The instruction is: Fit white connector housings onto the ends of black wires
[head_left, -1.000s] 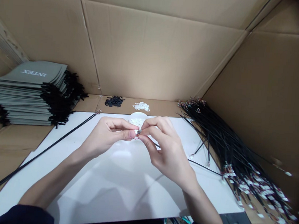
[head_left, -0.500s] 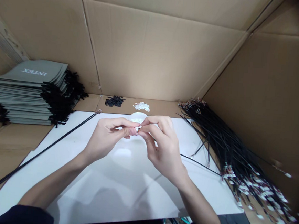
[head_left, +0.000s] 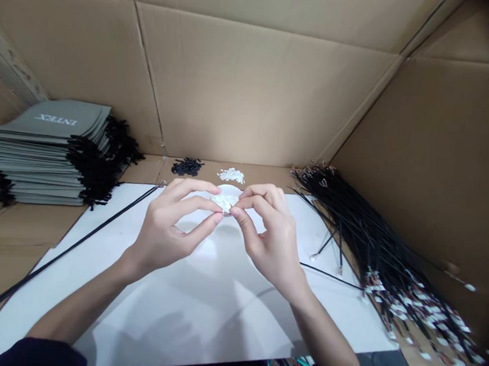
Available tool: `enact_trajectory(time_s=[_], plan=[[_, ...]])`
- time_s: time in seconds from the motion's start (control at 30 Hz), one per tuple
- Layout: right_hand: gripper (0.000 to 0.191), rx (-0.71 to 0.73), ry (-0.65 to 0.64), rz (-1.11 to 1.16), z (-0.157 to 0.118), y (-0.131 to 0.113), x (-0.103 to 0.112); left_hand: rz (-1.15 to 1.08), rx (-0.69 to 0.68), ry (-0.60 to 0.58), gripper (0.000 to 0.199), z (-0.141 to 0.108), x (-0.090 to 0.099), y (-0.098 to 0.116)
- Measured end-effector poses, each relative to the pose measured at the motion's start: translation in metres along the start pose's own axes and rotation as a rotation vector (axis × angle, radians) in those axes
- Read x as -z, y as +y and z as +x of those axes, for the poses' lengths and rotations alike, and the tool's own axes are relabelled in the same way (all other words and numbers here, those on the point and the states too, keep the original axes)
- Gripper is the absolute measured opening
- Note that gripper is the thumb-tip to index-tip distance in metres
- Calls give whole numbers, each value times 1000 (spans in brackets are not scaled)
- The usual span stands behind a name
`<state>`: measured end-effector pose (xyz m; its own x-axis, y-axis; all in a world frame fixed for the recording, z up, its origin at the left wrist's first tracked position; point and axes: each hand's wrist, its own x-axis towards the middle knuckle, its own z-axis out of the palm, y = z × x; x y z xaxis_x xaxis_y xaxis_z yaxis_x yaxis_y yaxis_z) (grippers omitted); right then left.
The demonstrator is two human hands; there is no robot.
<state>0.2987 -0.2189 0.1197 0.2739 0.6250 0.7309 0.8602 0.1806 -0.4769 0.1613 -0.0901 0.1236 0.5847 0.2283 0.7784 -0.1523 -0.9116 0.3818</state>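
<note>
My right hand point(head_left: 268, 230) pinches a thin wire end of a black cable point(head_left: 330, 275) between thumb and fingertips; the cable runs out from behind this hand to the right. Facing it, my left hand point(head_left: 176, 217) has its fingers spread, index finger raised. Its thumb and middle fingertip come close to the wire end, and contact cannot be made out. Directly behind the fingertips stands a white bowl point(head_left: 229, 188) with small white pieces point(head_left: 223, 201) in it. The fingers partly cover the bowl and the wire end.
Black sleeve pieces point(head_left: 187, 166) and white pieces point(head_left: 231, 174) lie in piles on the cardboard ledge. Left stands a stack of grey INTEX sheets point(head_left: 38, 158) with black ties. Many black cables point(head_left: 351, 219) lie right. Another cable point(head_left: 97, 228) crosses the left of the white table point(head_left: 182, 325).
My left hand has spread its fingers and drawn slightly left, away from the pinch. The right hand stays nearly in place, and more of the bowl and its white pieces shows.
</note>
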Motion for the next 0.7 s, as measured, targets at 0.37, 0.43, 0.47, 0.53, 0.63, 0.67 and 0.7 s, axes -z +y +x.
enact_trajectory(time_s=[0.37,0.43,0.47,0.53,0.63,0.67,0.7], plan=[[9,-168,20,244,-2,2,-3,6,-8,31,9,0,-3,-3],[9,-247,-18,330,-3,3,-4,14,-4,38,10,-1,-4,-3],[9,-295,-36,379,-3,3,-4,15,4,43,10,-1,-4,-3],[12,-391,-71,511,-3,5,-5,-3,48,54,10,-1,-5,-4],[16,-483,-124,756,0,9,-6,-130,208,49,8,-1,-9,-7],[15,-499,-142,826,2,10,-6,-203,278,40,6,-1,-10,-8],[14,-512,-156,881,3,12,-6,-284,350,30,6,0,-12,-9]])
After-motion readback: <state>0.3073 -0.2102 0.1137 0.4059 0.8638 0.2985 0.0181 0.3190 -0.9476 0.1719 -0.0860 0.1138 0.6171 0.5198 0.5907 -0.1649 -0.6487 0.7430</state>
